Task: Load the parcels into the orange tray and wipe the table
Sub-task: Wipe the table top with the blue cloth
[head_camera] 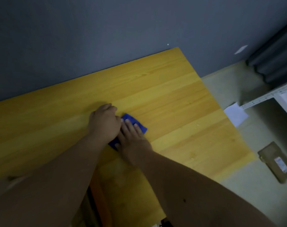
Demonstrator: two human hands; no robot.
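A small blue cloth (140, 126) lies on the yellow wooden table (172, 89), near its middle. My right hand (133, 138) rests flat on the cloth, fingers stretched out over it. My left hand (105, 122) sits just left of it with curled fingers, its edge over the cloth's left side; most of the cloth is hidden under both hands. An orange edge (98, 202), maybe the tray, shows below the table's near side between my forearms. No parcels lie on the table.
A brown parcel (275, 163) with a white label lies on the floor to the right of the table. White paper (236, 114) lies on the floor near a white metal shelf (270, 95). A grey wall runs behind the table.
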